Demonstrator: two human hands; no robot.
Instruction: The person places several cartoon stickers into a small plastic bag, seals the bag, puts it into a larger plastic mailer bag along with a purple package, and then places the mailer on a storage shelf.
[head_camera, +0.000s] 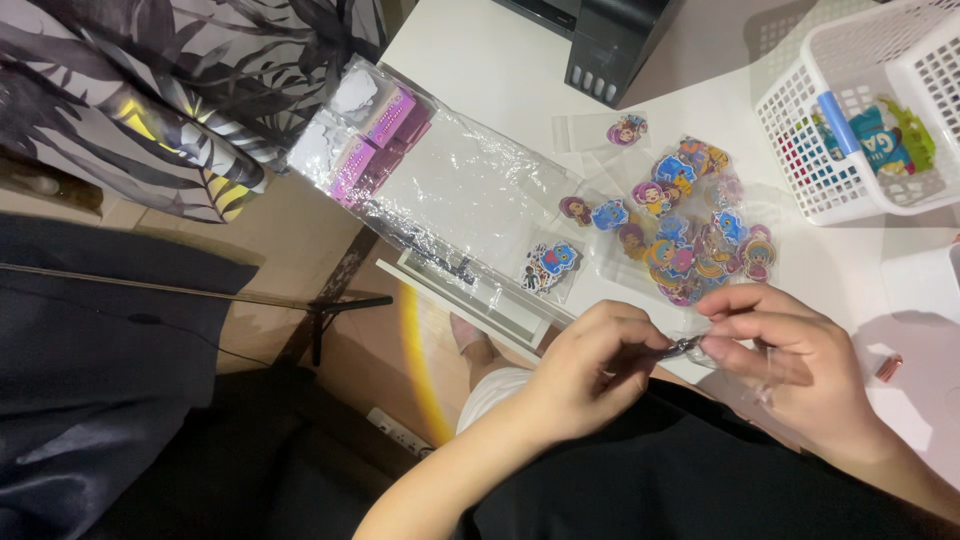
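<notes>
Both my hands meet at the white table's near edge. My left hand (590, 365) and my right hand (785, 365) pinch a small metal key ring piece (683, 348) between their fingertips, fingers closed around it. Just beyond them lies a pile of colourful cartoon-figure charms in clear sleeves (690, 235). One packed charm (550, 266) lies apart to the left, another (627, 129) farther back.
A large clear plastic bag (470, 190) with pink boxes (385, 135) lies on the white table (500, 60). A white mesh basket (850, 120) with colourful items stands at the right. A black device (610, 40) sits at the back. Patterned fabric hangs at left.
</notes>
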